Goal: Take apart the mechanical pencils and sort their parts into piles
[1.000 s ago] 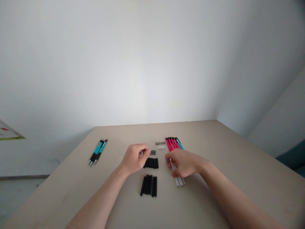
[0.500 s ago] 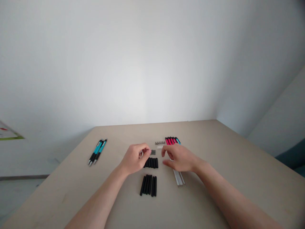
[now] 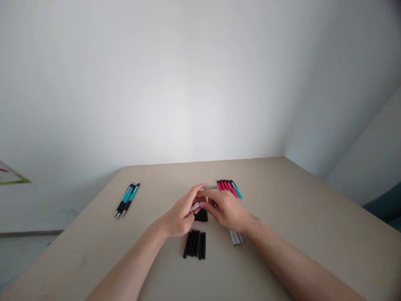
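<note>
A short white pen tube (image 3: pixel 194 207) sticks out from the fingers of my left hand (image 3: pixel 181 215), which is closed around it above the table. My right hand (image 3: pixel 224 207) meets it from the right, its thumb and forefinger pinched together by the tube's end. Whatever lies between those right fingertips is too small or hidden to make out. Beneath the hands is a row of short black barrels (image 3: pixel 201 215), partly covered. Nearer to me lies a second group of longer black barrels (image 3: pixel 194 244). White pen refills (image 3: pixel 236 238) show partly from under my right hand.
Several pink pen barrels (image 3: pixel 226 187) and a teal one (image 3: pixel 236 190) lie behind my right hand, beside small springs (image 3: pixel 213 187). Three teal-and-black pens (image 3: pixel 128 200) lie at the left of the table (image 3: pixel 266 179). A wall (image 3: pixel 188 104) rises behind the table.
My hands have come together; the right moved left to the left hand's fingers. The left hand has turned so the white tube shows. The things on the table lie as before.
</note>
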A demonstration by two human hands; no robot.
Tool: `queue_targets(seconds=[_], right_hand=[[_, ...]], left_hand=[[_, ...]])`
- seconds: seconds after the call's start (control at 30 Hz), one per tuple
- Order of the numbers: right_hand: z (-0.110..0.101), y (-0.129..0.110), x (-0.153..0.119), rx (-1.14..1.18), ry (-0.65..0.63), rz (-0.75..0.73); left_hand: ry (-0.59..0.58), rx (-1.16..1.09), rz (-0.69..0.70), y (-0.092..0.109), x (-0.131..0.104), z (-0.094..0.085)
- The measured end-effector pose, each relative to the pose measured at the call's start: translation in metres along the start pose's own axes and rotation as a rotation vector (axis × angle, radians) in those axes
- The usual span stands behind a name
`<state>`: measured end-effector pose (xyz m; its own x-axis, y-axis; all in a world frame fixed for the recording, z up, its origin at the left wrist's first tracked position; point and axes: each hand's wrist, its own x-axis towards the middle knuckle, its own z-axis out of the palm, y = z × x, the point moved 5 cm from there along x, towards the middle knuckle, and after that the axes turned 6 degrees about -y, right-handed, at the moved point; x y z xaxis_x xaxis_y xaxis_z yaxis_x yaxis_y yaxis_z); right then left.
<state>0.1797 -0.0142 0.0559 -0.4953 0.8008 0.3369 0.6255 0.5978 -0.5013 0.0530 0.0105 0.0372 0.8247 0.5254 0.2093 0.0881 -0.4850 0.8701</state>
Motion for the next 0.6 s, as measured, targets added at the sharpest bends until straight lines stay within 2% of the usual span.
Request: queue_targets(seconds=[0.17, 0.37, 0.5, 0.6], right_hand=[[0.005, -0.006, 0.0, 0.0, -0.022, -0.049], [0.006, -0.005, 0.002, -0.02, 0.028, 0.012], [0.009, -0.002, 0.003, -0.037, 0.037, 0.01], [0.008, -0.001, 0.003, -0.029, 0.069, 0.016]], left_hand=[[0.039, 0.159, 0.024, 0.003, -0.001, -0.005], [0.024, 0.363, 0.065, 0.011, -0.003, -0.003], [0.006, 0.418, 0.089, 0.015, -0.003, 0.001], [0.074, 0.453, 0.086, 0.013, -0.001, -0.003]])
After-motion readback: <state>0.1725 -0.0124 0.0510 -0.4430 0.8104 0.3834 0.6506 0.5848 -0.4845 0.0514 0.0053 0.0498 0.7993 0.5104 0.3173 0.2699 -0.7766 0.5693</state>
